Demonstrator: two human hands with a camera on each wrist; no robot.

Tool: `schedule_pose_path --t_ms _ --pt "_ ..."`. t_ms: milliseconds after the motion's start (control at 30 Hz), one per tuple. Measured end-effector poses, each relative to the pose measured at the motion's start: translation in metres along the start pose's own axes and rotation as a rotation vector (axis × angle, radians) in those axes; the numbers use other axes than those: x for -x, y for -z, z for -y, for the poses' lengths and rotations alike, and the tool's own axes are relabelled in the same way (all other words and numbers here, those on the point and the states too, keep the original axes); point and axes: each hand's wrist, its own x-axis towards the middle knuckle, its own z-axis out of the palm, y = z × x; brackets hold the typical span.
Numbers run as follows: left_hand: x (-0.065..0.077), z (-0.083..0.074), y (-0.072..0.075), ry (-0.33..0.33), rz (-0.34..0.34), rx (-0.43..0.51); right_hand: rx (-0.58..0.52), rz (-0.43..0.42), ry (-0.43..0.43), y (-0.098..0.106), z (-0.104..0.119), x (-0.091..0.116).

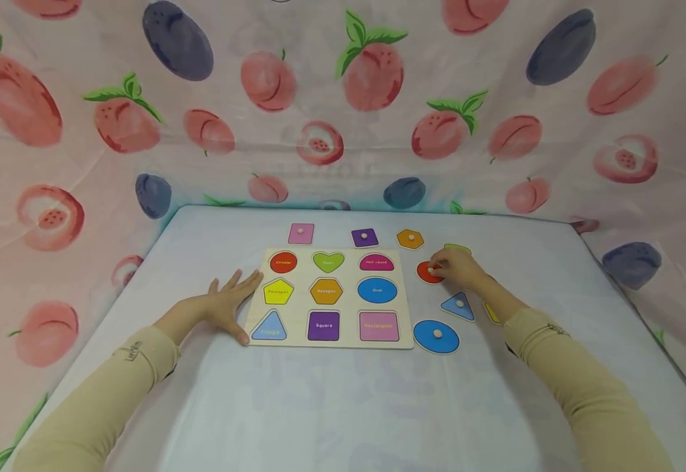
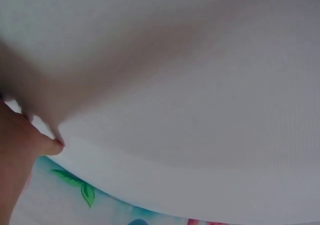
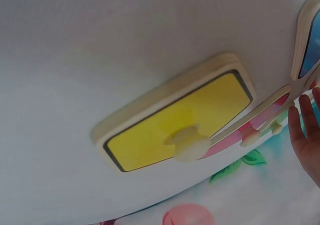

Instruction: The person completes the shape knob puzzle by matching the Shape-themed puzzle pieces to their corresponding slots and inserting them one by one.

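Observation:
A wooden shape-puzzle board (image 1: 351,305) lies flat, printed with coloured shapes and their names. My left hand (image 1: 229,307), fingers spread, rests along the board's left edge; in the left wrist view only part of that hand (image 2: 25,155) shows. Right of the board, my right hand (image 1: 460,267) pinches the knob of the red circle piece (image 1: 423,274). Near that hand lie a blue triangle piece (image 1: 456,307), a blue oval piece (image 1: 425,335) and a green piece (image 1: 456,248) partly hidden by the fingers. The right wrist view has the right hand (image 3: 307,135) at its right edge.
Behind the board lie a pink rectangle piece (image 1: 302,237), a purple square piece (image 1: 357,240) and an orange hexagon piece (image 1: 403,240). A knobbed yellow piece (image 3: 175,125) and a pink piece (image 3: 225,144) sit under the right forearm. Fruit-print cloth (image 1: 355,164) hangs behind the white table (image 1: 319,413).

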Motion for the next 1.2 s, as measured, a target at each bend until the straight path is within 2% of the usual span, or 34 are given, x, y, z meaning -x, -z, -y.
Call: schedule_pose_path --t_ms 333,633,767,900,1200 --pt "-0.003 0.001 -0.003 0.001 -0.002 0.011 0.015 -0.032 0.040 0.000 -0.005 0.003" --pt "-0.001 -0.002 0.000 -0.002 0.038 0.013 -0.039 -0.063 0.078 0.004 -0.002 0.007" --pt "-0.002 0.001 0.001 0.003 0.055 -0.012 -0.082 -0.043 0.033 0.003 0.002 0.005" --pt "-0.001 0.001 0.000 -0.005 0.055 -0.010 -0.080 -0.031 -0.016 0.002 0.006 0.003" --pt "0.001 0.001 -0.001 -0.008 0.016 0.016 -0.119 0.009 -0.071 0.001 0.017 -0.005"
